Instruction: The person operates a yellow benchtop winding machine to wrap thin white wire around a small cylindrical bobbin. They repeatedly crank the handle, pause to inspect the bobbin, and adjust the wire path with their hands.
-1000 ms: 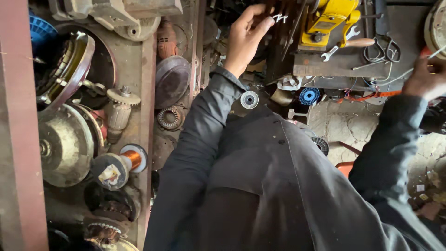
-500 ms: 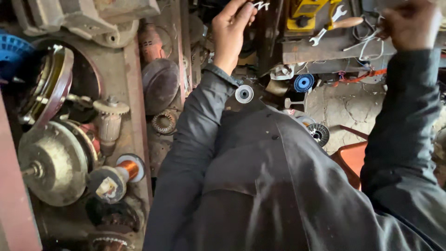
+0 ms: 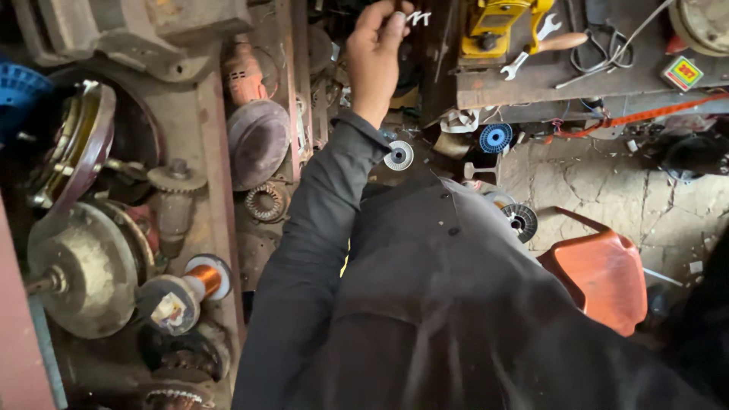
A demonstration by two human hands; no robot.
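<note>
My left hand (image 3: 377,57) raised far, fingers (image 3: 396,21) pinched on small white clips (image 3: 417,17) | right hand out of view | next, I judge: steady placement near yellow tool (image 3: 501,26).

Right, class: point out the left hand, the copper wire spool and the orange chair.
left hand (image 3: 377,53), head view, on the back of the hand
copper wire spool (image 3: 203,279), head view, on the copper winding
orange chair (image 3: 604,277), head view, on the seat
</note>
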